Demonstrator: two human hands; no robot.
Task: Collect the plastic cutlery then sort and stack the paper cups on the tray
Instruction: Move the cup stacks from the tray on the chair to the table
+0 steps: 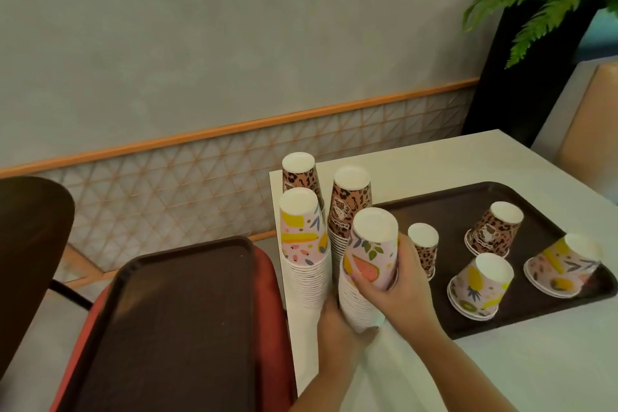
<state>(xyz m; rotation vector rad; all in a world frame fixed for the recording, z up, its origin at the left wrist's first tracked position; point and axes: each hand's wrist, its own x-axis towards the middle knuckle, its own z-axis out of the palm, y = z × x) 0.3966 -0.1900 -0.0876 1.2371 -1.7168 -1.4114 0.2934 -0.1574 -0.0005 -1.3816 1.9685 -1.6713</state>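
Both hands clamp one fruit-print cup stack (363,278), upside-down: left hand (337,328) low, right hand (398,284) high. Right of this grip, loose cups dot the tray (444,207).

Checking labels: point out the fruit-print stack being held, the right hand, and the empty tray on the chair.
fruit-print stack (363,264), head view, upper side wall.
right hand (403,281), head view, back of hand.
empty tray (174,328), head view, bare floor.

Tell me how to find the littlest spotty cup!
Look at the brown tray on the white table, right of the tall stacks. Upside-down cups sit on it, and the leopard cup nearest the right hand is yours. It looks slimmer than the other leopard cup, and the fruit cups aren't spotty.
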